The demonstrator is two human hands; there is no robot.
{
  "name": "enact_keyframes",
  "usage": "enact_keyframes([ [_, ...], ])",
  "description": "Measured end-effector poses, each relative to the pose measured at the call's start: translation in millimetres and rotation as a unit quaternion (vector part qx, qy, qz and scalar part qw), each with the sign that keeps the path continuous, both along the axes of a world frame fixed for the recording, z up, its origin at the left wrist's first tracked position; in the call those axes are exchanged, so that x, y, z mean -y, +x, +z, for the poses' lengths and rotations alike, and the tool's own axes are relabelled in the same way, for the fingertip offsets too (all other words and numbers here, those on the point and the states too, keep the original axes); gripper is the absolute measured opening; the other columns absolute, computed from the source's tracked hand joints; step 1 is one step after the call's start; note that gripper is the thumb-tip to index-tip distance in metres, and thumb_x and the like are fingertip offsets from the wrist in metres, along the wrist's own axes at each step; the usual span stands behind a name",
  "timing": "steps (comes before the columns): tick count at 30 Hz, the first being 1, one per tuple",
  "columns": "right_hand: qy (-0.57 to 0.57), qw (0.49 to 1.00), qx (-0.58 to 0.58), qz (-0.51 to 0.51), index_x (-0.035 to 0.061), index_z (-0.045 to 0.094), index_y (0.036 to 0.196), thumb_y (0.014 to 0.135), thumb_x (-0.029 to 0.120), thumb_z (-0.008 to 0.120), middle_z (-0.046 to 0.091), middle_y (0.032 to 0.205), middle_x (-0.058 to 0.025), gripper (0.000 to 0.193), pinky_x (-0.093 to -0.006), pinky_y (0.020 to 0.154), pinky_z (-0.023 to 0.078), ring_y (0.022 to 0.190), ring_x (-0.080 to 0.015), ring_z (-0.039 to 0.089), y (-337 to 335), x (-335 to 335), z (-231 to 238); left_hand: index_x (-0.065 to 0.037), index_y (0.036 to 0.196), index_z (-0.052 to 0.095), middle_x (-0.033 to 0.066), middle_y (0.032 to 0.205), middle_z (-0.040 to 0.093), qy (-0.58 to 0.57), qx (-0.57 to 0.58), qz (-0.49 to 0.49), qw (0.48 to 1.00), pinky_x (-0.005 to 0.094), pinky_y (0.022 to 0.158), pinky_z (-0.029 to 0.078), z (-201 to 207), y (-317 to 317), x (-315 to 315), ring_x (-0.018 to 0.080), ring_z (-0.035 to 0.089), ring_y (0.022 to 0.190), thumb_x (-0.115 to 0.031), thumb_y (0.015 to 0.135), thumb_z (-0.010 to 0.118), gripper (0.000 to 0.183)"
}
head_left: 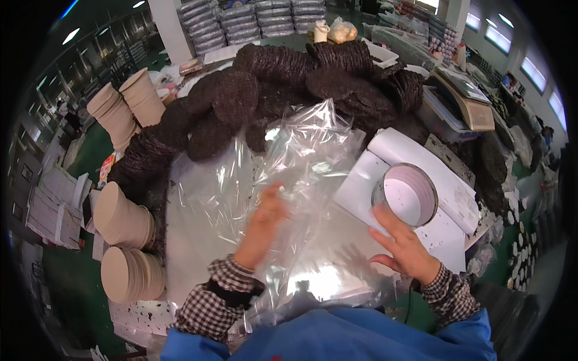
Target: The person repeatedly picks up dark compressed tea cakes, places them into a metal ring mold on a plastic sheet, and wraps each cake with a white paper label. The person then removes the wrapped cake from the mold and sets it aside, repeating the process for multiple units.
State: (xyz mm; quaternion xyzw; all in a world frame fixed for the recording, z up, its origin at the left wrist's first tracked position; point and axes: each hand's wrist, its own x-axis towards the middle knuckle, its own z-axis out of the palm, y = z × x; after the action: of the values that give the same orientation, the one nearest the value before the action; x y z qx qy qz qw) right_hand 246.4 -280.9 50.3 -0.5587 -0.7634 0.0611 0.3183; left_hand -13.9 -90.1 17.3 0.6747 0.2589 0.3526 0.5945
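Observation:
My left hand is over the middle of a shiny clear plastic sheet; its fingers are smeared by motion, so I cannot make out whether it grips the film. Fingers spread, my right hand is open beside the near edge of a round metal hoop. That hoop stands on white paper sheets at the right of the metal work surface. Whether my fingertips touch its rim is hard to tell.
Stacked dark, rough round sheets, like dried seaweed, curve round the back. Stacks of beige discs line the left side. A clear plastic box stands at the back right. Wrapped packs are piled behind.

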Motion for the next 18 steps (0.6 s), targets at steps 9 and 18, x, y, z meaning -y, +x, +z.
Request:
enact_keyframes([
  [9,-0.266,0.962,0.029,0.044,0.0045,0.064,0.118,0.076,0.028,0.078,0.056,0.136,-0.0110,0.050,-0.0492,0.109,0.032,0.135,-0.0246,0.044,45,37,-32,-0.006,0.100,0.062,0.0113,0.115,0.053,-0.004,0.060,0.251,0.966,0.0401,0.104,0.038,-14,-17,-64,0.0265,0.044,0.125,-0.013,0.094,0.064,0.009],
  [18,-0.088,0.917,-0.054,-0.386,-0.0020,0.062,0.070,0.067,0.037,0.086,0.064,0.069,-0.0090,0.046,-0.0405,0.058,0.045,0.066,-0.0246,0.062,158,30,12,-0.003,0.113,0.061,0.0130,0.129,0.059,-0.130,-0.146,-0.234,0.952,0.0357,0.101,0.044,-77,40,22,0.0213,0.058,0.117,-0.021,0.098,0.058,0.024],
])
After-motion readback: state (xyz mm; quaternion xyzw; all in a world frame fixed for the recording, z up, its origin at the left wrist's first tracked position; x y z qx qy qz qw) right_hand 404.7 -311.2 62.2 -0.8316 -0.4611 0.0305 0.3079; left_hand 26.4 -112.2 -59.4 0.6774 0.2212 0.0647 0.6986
